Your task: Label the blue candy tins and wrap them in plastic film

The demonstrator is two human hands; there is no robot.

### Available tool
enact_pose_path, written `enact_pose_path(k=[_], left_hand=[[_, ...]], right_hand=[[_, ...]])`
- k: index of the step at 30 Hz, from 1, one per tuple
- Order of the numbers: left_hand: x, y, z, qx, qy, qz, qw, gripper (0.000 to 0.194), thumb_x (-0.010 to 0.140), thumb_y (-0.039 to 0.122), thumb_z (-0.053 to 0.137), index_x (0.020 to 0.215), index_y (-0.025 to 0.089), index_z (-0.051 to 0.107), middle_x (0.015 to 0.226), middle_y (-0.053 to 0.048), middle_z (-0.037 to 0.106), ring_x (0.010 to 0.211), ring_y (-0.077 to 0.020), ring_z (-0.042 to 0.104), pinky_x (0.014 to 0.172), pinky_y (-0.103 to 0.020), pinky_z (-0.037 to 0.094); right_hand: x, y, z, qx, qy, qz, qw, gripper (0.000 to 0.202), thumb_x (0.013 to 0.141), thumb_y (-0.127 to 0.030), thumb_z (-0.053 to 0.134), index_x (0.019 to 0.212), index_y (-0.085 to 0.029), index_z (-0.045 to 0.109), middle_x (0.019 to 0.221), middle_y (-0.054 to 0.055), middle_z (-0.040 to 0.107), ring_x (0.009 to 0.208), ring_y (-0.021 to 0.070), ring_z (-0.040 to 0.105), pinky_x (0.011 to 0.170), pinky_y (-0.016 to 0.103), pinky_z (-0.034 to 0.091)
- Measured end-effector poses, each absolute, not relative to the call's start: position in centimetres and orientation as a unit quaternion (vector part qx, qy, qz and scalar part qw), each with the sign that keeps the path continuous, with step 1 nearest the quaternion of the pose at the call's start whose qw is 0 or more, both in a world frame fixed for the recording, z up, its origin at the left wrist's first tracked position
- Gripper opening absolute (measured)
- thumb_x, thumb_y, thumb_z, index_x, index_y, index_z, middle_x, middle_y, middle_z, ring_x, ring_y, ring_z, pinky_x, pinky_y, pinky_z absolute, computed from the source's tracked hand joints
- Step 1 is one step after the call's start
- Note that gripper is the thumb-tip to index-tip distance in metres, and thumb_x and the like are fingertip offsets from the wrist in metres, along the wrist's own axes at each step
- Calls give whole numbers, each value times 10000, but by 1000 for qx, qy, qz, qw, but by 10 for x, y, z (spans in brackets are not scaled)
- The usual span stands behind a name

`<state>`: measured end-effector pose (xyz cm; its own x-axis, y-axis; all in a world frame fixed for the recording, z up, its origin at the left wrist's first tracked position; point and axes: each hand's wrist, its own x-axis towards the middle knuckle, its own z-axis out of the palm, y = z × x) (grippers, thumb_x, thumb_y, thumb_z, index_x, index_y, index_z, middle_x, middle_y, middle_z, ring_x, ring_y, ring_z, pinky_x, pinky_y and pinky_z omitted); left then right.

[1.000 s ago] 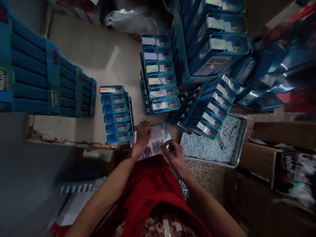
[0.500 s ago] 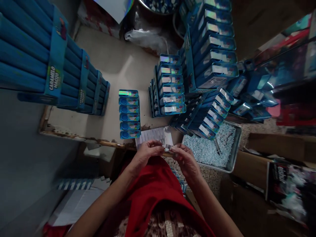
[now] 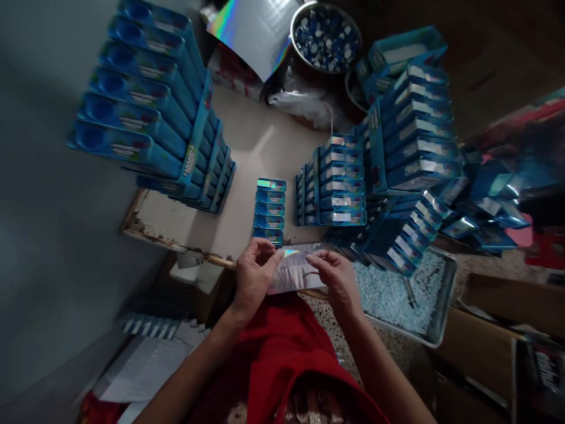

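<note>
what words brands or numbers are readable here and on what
"CARAMELO MACIZO": left-hand stack of blue boxes, small and slightly blurred.
Right-hand stack of blue boxes: lettering too small to read.
Black package: lettering too blurred.
Silver sticker sheet: no readable text.

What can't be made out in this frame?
Head view, near end of the small box stack: hidden behind the left hand.
Head view, whether the right hand pinches anything at the shiny sheet: too small.
Head view, blue packets: blurred.
Head view, dark package: cut by right edge.
</note>
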<state>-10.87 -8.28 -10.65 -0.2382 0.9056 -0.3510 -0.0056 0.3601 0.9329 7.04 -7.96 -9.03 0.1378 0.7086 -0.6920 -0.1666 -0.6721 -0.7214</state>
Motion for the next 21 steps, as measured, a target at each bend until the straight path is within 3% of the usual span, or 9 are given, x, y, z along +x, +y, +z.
enact_pose_path(k=[3,6,9,13,21], left_hand=[[-131,-63,-109,378,687,475,401,263,827,288,777,1058,215,673,810,17,704,747,-138,677,744,-241,532],[-152,-31,-115,402,703,474,347,188,825,258,761,1003,206,723,776,12,704,707,-136,667,692,-232,524],[-165,3,-127,409,698,487,328,124,822,216,732,944,200,746,787,-1,715,732,-146,669,684,-235,521],[-172,34,-149,415,679,510,325,185,801,164,714,979,193,759,769,-2,709,718,-146,659,690,-240,527],[-173,41,-173,408,690,502,324,182,794,178,726,972,193,762,762,-7,708,707,-148,655,682,-243,525]], right_hand=[[36,-45,-98,-642,-287,599,382,284,703,-416,870,778,-187,720,691,5,685,607,147,606,583,265,493],[10,-7,-110,-643,-376,548,381,250,732,-418,819,759,-188,723,695,11,688,650,162,616,614,267,478],[-5,29,-124,-678,-444,481,334,222,731,-403,766,720,-185,722,657,7,677,632,164,595,605,263,446],[-12,58,-136,-709,-514,402,269,221,748,-401,703,736,-187,757,679,19,709,667,187,627,634,272,452],[-19,72,-135,-746,-560,320,163,214,756,-398,683,768,-219,800,725,23,747,727,209,677,634,269,423]])
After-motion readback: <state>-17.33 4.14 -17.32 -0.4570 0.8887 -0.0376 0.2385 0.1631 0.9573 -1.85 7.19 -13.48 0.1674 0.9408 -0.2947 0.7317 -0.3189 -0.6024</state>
